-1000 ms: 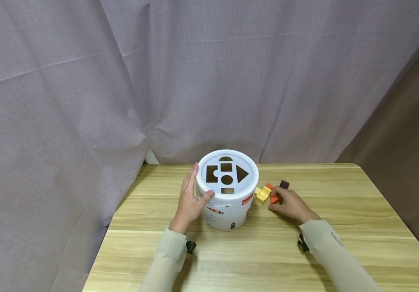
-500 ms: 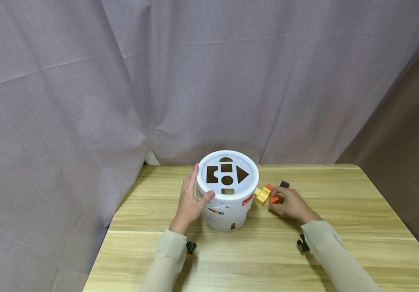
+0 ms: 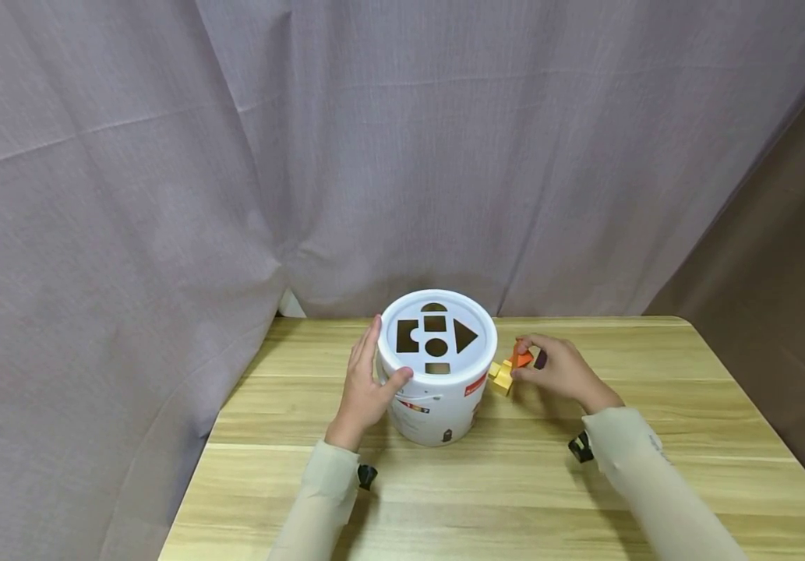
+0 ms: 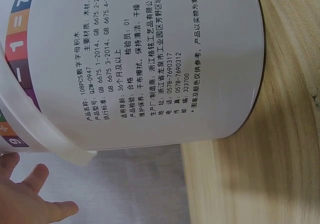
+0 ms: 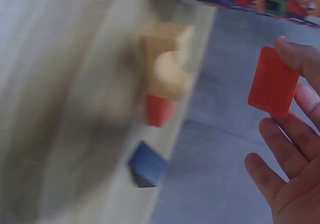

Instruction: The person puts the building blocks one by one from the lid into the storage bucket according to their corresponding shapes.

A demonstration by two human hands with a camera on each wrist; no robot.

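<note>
Holding the white bucket [image 3: 437, 389] from its left side, the left hand [image 3: 363, 386] has its fingers flat on the wall and its thumb on the rim of the lid. In the left wrist view only a few fingertips [image 4: 37, 201] show at the bottom left corner, and the bucket fills most of that picture, with its top and bottom cut off. The lid has holes shaped like a triangle, a circle, squares and a half circle. The right hand [image 3: 559, 370] is just right of the bucket and pinches an orange block [image 3: 521, 358] between thumb and fingers. The block is lifted off the wooden table [image 3: 654, 467]. In the head view the hand hides part of it, so its full shape is hard to see there. In the right wrist view the orange block [image 5: 272, 82] looks like a flat rectangle, with its long side going up and down in the picture and tipped a little. That view is blurry. The yellow block [image 3: 503, 376] lies on the table, touching or almost touching the bucket's right side. The right wrist view also shows a small red block [image 5: 159, 110] next to the yellow one and a dark block [image 5: 146, 170] a bit farther off, both fuzzy. In the head view the dark block [image 3: 540, 360] peeks out behind the right hand's fingers. A grey curtain [image 3: 234, 156] hangs at the far side of the table.
</note>
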